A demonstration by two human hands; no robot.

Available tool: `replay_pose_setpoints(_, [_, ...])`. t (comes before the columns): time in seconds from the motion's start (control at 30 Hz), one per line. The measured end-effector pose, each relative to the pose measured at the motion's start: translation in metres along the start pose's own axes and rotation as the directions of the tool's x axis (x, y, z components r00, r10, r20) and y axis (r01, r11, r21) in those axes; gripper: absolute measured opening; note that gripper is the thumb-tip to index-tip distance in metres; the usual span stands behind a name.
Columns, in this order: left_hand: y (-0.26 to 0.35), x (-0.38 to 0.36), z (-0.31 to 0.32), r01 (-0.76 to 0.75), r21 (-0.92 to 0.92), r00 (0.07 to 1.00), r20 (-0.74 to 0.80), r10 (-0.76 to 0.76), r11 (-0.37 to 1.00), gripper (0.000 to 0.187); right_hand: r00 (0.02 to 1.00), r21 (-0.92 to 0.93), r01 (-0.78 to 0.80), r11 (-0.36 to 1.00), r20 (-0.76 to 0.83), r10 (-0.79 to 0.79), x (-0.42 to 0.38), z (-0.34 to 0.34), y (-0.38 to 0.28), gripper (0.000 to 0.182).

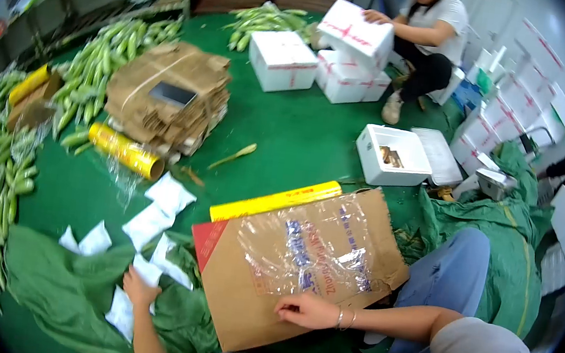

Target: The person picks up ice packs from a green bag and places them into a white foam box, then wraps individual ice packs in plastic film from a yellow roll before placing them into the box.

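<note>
My left hand is closed on a white packet, above a green sack. More white packets lie just beyond it. My right hand rests over the lower edge of a cardboard box with clear film across its top; its fingers are curled, and what they hold, if anything, is too small to make out. Behind the box lies a yellow roll.
Green vegetables are heaped along the left. Flattened brown bags carry a phone. An open foam box stands right of centre. A person squats at the back, holding a white foam box.
</note>
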State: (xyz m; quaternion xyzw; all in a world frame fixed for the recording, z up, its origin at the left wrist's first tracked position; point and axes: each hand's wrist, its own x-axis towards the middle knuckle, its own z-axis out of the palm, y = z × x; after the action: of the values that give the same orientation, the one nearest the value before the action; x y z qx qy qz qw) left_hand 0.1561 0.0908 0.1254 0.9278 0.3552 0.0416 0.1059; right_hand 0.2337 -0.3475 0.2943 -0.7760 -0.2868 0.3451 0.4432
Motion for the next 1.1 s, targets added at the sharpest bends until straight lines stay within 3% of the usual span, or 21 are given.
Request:
replay_pose_setpoints(0.03, [-0.019, -0.001, 0.012, 0.085, -0.289, 0.995, 0.068, -0.068, 0.954, 0.099, 1.0, -0.017, 0.017, 1.0, 0.0, -0.017, 0.002, 0.0, -0.008, 0.019])
replay_pose_setpoints(0.1, [-0.026, -0.006, 0.0, 0.268, -0.707, 0.963, 0.224, -0.152, 0.655, 0.092, 0.999, -0.035, 0.047, 0.998, 0.001, -0.047, 0.004, -0.001, -0.023, 0.02])
replay_pose_setpoints(0.13, [-0.009, -0.027, -0.042, 0.345, -0.821, 0.939, 0.299, -0.172, 0.455, 0.087, 0.997, 0.016, 0.072, 0.997, 0.037, -0.072, 0.006, -0.003, -0.03, 0.027])
replay_pose_setpoints(0.2, [0.051, -0.062, -0.143, 0.235, -0.93, 0.968, 0.25, 0.019, 0.282, 0.074, 0.991, 0.08, 0.102, 0.992, 0.074, -0.108, 0.007, -0.002, -0.046, 0.034])
replay_pose_setpoints(0.33, [0.148, -0.101, -0.268, 0.183, -0.919, 0.89, 0.306, 0.338, 0.35, 0.07, 0.956, 0.089, 0.292, 0.952, -0.032, -0.291, 0.007, -0.004, -0.108, 0.094])
replay_pose_setpoints(0.43, [0.237, -0.135, -0.302, 0.194, -0.938, 0.842, 0.309, 0.442, 0.286, 0.069, 0.812, 0.168, 0.578, 0.799, -0.218, -0.542, -0.008, -0.001, -0.133, 0.111])
replay_pose_setpoints(0.47, [0.259, -0.144, -0.297, 0.217, -0.947, 0.836, 0.306, 0.455, 0.239, 0.071, 0.92, 0.494, 0.38, 0.782, -0.113, -0.376, -0.019, -0.002, -0.132, 0.114])
replay_pose_setpoints(0.5, [0.281, -0.153, -0.299, 0.029, -0.942, 0.815, 0.216, 0.538, 0.335, 0.073, 0.933, 0.561, 0.357, 0.747, -0.174, -0.315, -0.03, -0.009, -0.127, 0.113])
replay_pose_setpoints(0.53, [0.302, -0.165, -0.295, -0.148, -0.9, 0.77, 0.155, 0.619, 0.41, 0.076, 0.947, 0.444, 0.318, 0.837, -0.185, -0.262, -0.038, -0.012, -0.102, 0.109])
replay_pose_setpoints(0.57, [0.318, -0.182, -0.28, -0.113, -0.903, 0.789, 0.171, 0.59, 0.414, 0.078, 0.952, 0.438, 0.287, 0.852, -0.226, -0.204, -0.069, -0.037, -0.12, 0.086])
replay_pose_setpoints(0.6, [0.331, -0.196, -0.262, -0.09, -0.906, 0.807, 0.178, 0.563, 0.415, 0.08, 0.96, 0.561, 0.262, 0.785, -0.232, -0.155, -0.079, -0.041, -0.108, 0.087])
replay_pose_setpoints(0.67, [0.352, -0.213, -0.227, 0.285, -0.905, 0.807, 0.404, 0.43, 0.316, 0.077, 0.968, 0.725, 0.218, 0.654, -0.245, -0.051, -0.098, -0.049, -0.085, 0.088])
replay_pose_setpoints(0.73, [0.36, -0.222, -0.206, 0.354, -0.867, 0.74, 0.488, 0.463, 0.35, 0.078, 0.961, 0.621, 0.162, 0.767, -0.275, 0.02, -0.118, -0.063, -0.06, 0.082])
replay_pose_setpoints(0.77, [0.351, -0.217, -0.195, 0.362, -0.881, 0.603, 0.471, 0.644, 0.305, 0.079, 0.952, 0.653, 0.16, 0.74, -0.301, 0.059, -0.12, -0.063, -0.032, 0.08])
replay_pose_setpoints(0.8, [0.342, -0.208, -0.198, 0.359, -0.882, 0.61, 0.469, 0.638, 0.305, 0.079, 0.911, 0.604, 0.089, 0.792, -0.37, 0.18, -0.13, -0.078, -0.035, 0.082])
replay_pose_setpoints(0.83, [0.33, -0.2, -0.202, -0.037, -0.82, 0.778, 0.334, 0.531, 0.571, 0.078, 0.839, 0.479, 0.173, 0.861, -0.53, 0.126, -0.125, -0.087, -0.014, 0.085])
replay_pose_setpoints(0.87, [0.315, -0.196, -0.206, -0.352, -0.519, 0.868, 0.131, 0.48, 0.779, 0.078, 0.745, 0.342, 0.231, 0.911, -0.665, 0.061, -0.115, -0.093, 0.011, 0.089])
replay_pose_setpoints(0.9, [0.292, -0.192, -0.196, -0.343, -0.509, 0.872, 0.141, 0.469, 0.789, 0.078, 0.753, 0.356, 0.228, 0.906, -0.654, 0.068, -0.107, -0.097, 0.024, 0.089])
replay_pose_setpoints(0.97, [0.252, -0.179, -0.148, -0.214, -0.132, 0.895, 0.37, 0.248, 0.968, 0.074, 0.726, -0.074, 0.035, 0.997, -0.683, -0.076, -0.086, -0.119, 0.037, 0.097])
replay_pose_setpoints(1.03, [0.256, -0.199, -0.115, -0.401, 0.133, 0.777, 0.574, 0.259, 0.907, 0.067, 0.751, -0.253, 0.023, 0.967, -0.634, -0.183, -0.073, -0.125, 0.028, 0.1])
replay_pose_setpoints(1.1, [0.284, -0.233, -0.106, -0.361, 0.148, 0.834, 0.492, 0.248, 0.921, 0.058, 0.771, -0.495, 0.045, 0.868, -0.535, -0.345, -0.052, -0.121, 0.038, 0.106])
